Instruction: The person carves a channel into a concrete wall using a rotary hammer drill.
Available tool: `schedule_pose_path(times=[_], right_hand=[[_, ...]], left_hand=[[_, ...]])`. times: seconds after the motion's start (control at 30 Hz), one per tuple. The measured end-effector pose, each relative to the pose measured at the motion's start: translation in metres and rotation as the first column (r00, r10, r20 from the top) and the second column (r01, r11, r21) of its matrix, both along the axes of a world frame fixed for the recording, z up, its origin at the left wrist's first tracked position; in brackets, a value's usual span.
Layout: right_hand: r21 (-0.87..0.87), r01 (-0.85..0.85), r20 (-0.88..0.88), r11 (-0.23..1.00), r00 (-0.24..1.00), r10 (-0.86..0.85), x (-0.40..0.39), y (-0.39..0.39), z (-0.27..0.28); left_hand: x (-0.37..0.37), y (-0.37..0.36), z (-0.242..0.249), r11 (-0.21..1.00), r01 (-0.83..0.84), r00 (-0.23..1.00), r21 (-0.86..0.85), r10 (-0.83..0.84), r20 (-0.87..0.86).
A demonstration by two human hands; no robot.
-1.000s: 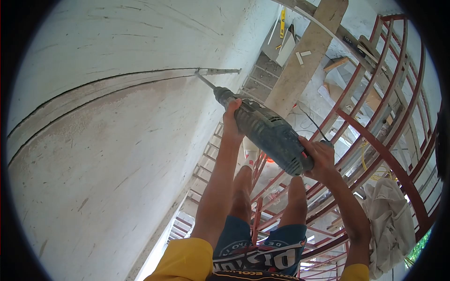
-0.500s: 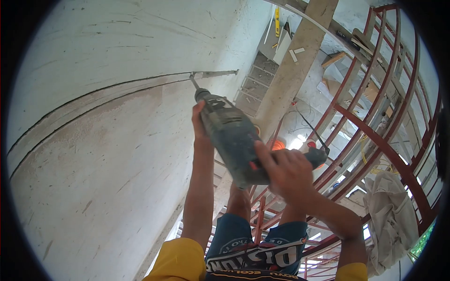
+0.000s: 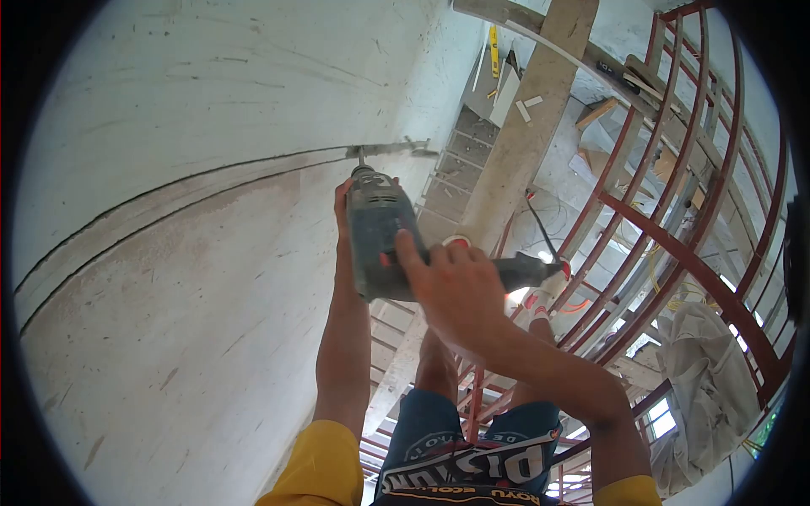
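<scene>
One drill (image 3: 380, 223) is on the near side of the groove (image 3: 253, 170) in the wall (image 3: 169, 337), its long axis pointing to the groove, and the bit (image 3: 361, 155) seems to meet it where the chipped part (image 3: 388, 150) begins. The left hand (image 3: 342, 202) is nearer to the groove; it holds the front of the drill, though most of its fingers are hidden behind. The right hand (image 3: 460, 291) is farther from the groove, its fingers closed around the rear handle (image 3: 523, 271). The red railing (image 3: 675, 250) stands well apart, to the right of the groove.
</scene>
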State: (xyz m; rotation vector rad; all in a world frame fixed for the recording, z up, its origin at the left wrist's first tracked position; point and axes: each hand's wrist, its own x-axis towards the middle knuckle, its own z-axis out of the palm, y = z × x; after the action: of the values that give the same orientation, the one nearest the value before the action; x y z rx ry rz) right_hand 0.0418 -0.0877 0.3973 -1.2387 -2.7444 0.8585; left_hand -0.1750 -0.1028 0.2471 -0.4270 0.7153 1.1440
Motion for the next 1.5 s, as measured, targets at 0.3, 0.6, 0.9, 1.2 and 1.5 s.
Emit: schedule_pose_path(times=[0.3, 0.6, 0.9, 1.2, 1.5], right_hand=[[-0.116, 0.077, -0.214, 0.990, 0.972, -0.101, 0.085, -0.011, -0.048], [-0.083, -0.092, -0.059, 0.992, 0.994, 0.087, 0.067, 0.050, -0.060], [0.026, -0.165, -0.044, 0.986, 0.985, 0.166, -0.015, 0.030, -0.014], [-0.005, 0.004, -0.046, 1.000, 0.999, -0.005, -0.012, 0.003, -0.030], [-0.379, 0.333, -0.142, 0.863, 0.901, -0.410, 0.088, -0.062, -0.057]], left_hand=[[0.029, -0.002, -0.037, 0.999, 0.001, 0.932, -0.044, -0.017, -0.362], [0.017, 0.026, -0.061, 0.999, -0.045, 0.924, 0.014, 0.047, -0.378], [0.012, 0.005, -0.002, 0.992, -0.122, 0.988, -0.029, 0.118, -0.095], [0.007, 0.004, -0.011, 0.998, -0.044, 0.989, 0.047, 0.050, -0.139], [0.033, -0.005, -0.044, 0.944, 0.204, 0.812, -0.259, -0.311, -0.494]])
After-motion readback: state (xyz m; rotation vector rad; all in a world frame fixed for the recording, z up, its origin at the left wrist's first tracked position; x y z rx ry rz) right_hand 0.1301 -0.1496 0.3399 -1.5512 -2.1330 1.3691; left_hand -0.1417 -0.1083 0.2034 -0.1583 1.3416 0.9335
